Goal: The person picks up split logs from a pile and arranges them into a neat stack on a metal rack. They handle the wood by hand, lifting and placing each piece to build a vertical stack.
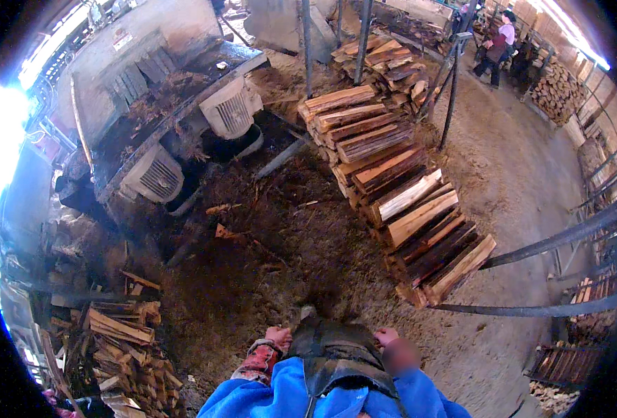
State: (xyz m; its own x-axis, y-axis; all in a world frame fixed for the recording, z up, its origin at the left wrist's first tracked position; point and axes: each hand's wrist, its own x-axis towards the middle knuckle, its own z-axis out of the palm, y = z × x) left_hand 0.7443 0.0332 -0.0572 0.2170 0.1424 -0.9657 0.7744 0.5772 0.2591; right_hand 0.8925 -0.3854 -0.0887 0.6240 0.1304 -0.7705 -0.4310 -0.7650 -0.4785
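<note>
My left hand [278, 337] and my right hand [386, 336] show only as small parts at the bottom of the view. Each rests at an upper corner of the dark apron [336, 348] over my front. The left forearm wears a red patterned sleeve [258, 362], with blue sleeves [280, 397] below it. The fingers look curled against the apron, but whether they grip anything is hidden. Ahead on the ground lies dark bark and sawdust litter [267, 258]. A long stacked row of split firewood [392, 188] runs away from me on the right.
A wood-processing machine [148, 104] with two pale ribbed motors [232, 108] stands at the left. A loose heap of split wood [124, 341] lies at lower left. Dark metal bars [559, 240] cross at right. Another person [498, 45] stands far off by more stacks [556, 87].
</note>
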